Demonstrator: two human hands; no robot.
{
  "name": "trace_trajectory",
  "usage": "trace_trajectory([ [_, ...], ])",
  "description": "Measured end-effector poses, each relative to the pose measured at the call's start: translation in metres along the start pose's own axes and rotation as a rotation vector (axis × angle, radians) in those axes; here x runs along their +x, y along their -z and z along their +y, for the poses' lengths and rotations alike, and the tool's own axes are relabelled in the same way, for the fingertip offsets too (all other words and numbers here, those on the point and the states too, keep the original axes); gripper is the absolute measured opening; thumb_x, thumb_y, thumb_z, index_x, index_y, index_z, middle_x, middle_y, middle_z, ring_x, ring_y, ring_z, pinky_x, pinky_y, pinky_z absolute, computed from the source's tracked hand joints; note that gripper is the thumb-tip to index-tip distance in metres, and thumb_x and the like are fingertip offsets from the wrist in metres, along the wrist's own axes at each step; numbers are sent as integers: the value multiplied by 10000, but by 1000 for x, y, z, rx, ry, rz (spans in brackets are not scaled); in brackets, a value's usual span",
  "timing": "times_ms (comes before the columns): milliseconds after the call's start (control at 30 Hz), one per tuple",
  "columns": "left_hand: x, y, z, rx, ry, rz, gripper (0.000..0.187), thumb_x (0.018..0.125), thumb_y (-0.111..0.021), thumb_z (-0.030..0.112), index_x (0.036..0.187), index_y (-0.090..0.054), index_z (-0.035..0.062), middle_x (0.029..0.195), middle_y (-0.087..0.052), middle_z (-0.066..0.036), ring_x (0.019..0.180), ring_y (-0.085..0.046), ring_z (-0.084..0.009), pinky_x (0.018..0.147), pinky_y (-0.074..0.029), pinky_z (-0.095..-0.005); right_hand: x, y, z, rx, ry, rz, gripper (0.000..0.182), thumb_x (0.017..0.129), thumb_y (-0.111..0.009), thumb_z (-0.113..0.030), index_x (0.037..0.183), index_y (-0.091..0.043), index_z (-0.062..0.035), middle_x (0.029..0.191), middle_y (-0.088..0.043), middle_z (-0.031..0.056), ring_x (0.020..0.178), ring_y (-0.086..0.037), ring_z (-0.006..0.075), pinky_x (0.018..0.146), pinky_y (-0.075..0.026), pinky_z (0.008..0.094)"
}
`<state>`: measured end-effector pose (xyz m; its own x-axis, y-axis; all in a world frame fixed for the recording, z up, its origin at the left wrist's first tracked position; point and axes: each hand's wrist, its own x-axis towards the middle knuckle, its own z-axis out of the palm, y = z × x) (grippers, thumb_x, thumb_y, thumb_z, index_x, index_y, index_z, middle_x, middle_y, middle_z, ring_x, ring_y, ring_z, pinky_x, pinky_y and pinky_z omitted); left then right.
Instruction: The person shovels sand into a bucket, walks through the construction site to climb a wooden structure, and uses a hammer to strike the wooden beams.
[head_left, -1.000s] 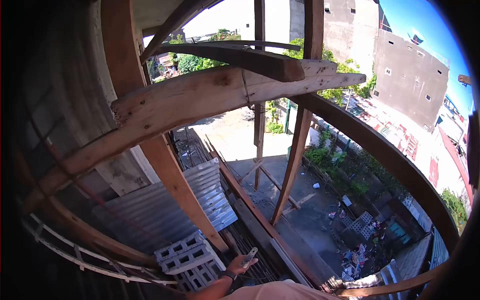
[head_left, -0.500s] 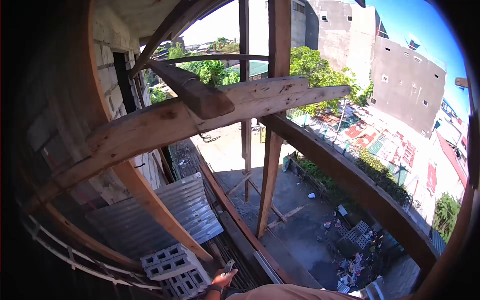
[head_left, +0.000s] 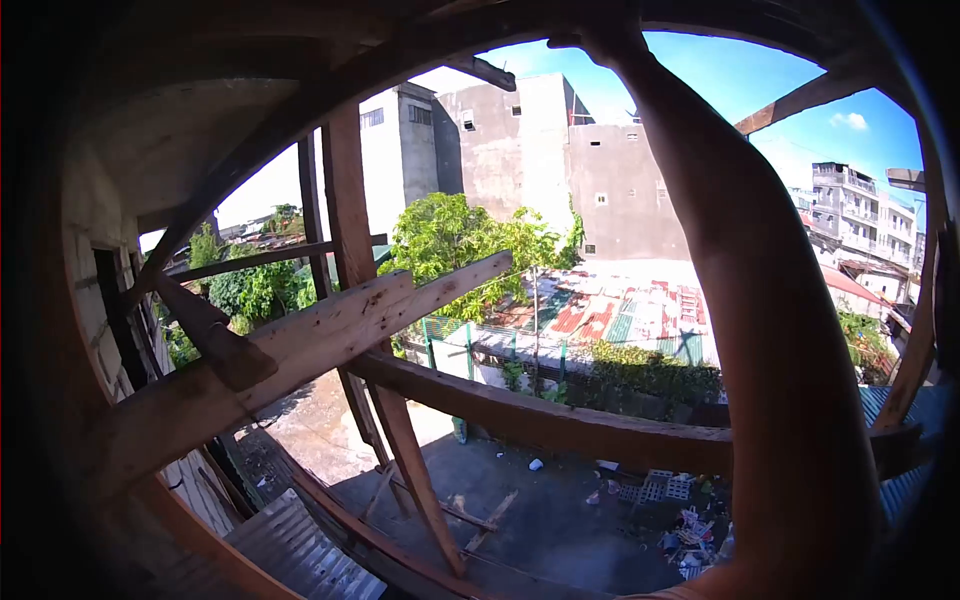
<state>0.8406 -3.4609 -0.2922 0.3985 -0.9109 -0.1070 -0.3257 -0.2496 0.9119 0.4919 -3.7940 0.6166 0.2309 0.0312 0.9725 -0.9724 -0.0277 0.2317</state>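
Observation:
My right arm is raised across the right side of the head view. At its top, my right hand is in deep shadow against the overhead wooden beam. It appears to be wrapped round that beam, though most fingers are hidden and only one digit sticks out to the left. My left hand is out of view. Below the beam, a pale plank slants across a dark horizontal timber, and the blunt end of another timber rests against the plank.
Wooden posts stand in front of me. Far below lies a concrete yard with rubble and loose lumber. Corrugated metal sheeting is at lower left. Trees, rusty roofs and a tall grey building lie beyond.
The view has swung up and to the right. My right arm has come up to the overhead beam. A hand holding a small tool at the bottom has left view, along with the hollow blocks.

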Motion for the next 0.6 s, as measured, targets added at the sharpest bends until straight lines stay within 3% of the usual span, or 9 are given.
trace_trajectory([
  [167,-15,-1,-10,-3,12,46,420,929,-706,453,989,-588,54,906,-574,-89,799,-559,-211,730,-448,-383,-10,1,1,2,113,162,1040,783,-781,-628,1626,-322,-228,1699,-193,188,1556,-165,474,1190,-176,727],
  [300,-26,-2,-13,23,24,106,408,941,-693,430,1042,-571,54,968,-562,-98,860,-547,-218,773,-440,-387,4,-35,10,-30,140,234,1053,771,-790,-626,1625,-323,-223,1691,-203,194,1551,-170,484,1186,-193,723],
  [400,-35,-5,-15,54,41,150,402,950,-683,413,1081,-559,54,1015,-553,-105,906,-538,-224,806,-433,-391,14,-73,7,-35,131,263,1071,765,-790,-633,1633,-302,-237,1695,-196,194,1550,-169,489,1183,-198,727],
  [433,-38,-5,-15,59,43,161,401,953,-680,407,1094,-555,54,1031,-550,-107,921,-535,-226,816,-431,-392,16,-80,3,-43,41,124,1079,771,-783,-644,1641,-276,-255,1699,-197,183,1554,-167,480,1184,-196,728],
  [600,-48,-12,-20,86,41,203,399,968,-664,379,1160,-535,53,1109,-536,-118,997,-521,-235,870,-420,-398,11,-87,18,-7,93,178,1082,775,-783,-652,1641,-263,-267,1701,-213,157,1558,-175,456,1188,-186,731],
])
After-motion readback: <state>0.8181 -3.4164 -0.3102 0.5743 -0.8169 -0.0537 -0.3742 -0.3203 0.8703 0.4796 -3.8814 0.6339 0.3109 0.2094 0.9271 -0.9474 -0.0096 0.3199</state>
